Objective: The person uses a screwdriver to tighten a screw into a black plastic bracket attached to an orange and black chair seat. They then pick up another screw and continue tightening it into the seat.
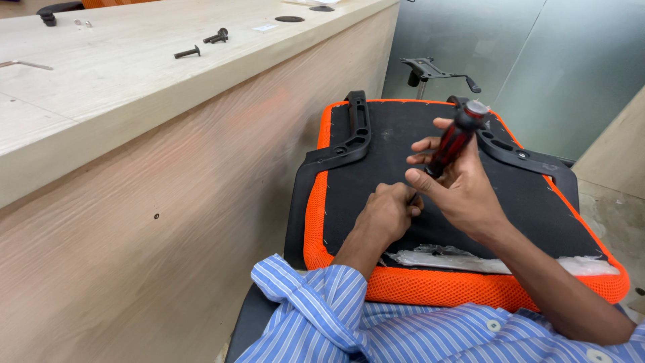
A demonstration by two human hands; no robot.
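Striped blue sleeves (322, 316) fill the near edge, and both bare arms reach from them onto an upturned chair seat (376, 141) with a black underside and orange mesh rim. Torn white padding (457, 259) shows along the near edge of that seat.

The right hand (463, 191) is clenched around a screwdriver (455, 140) with a red and black handle, tilted so its grey cap points up and far; the tip is hidden between the two hands. The left hand (388, 214) is curled into a loose fist resting on the black fabric, just beside the tool's lower end; whether it pinches anything cannot be told.

Two black arm brackets (353, 138) lie along the left and right sides of the seat. On the left runs a pale wooden counter (134, 87), with loose black bolts (216, 36) and a hex key (27, 64) on top. Far behind the seat stands a black chair mechanism (430, 69) against a grey glass wall.
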